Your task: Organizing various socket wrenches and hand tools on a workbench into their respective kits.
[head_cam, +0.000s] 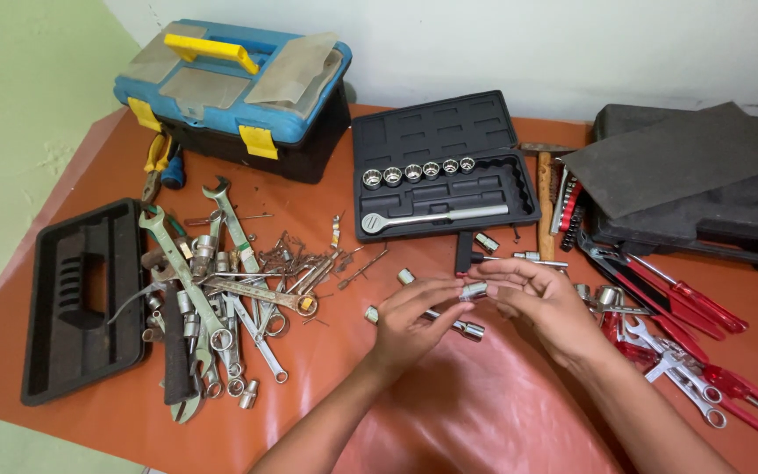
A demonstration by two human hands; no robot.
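Orange sheeting covers the table. Both hands, left hand and right hand, pinch a small socket between fingertips above it. Six sockets already sit in the black case; several slots remain bare, others lie loose.

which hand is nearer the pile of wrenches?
Left. The left hand sits just right of the wrench pile, with bare orange mat between them. The right hand is farther right, beyond the small socket both hands pinch.
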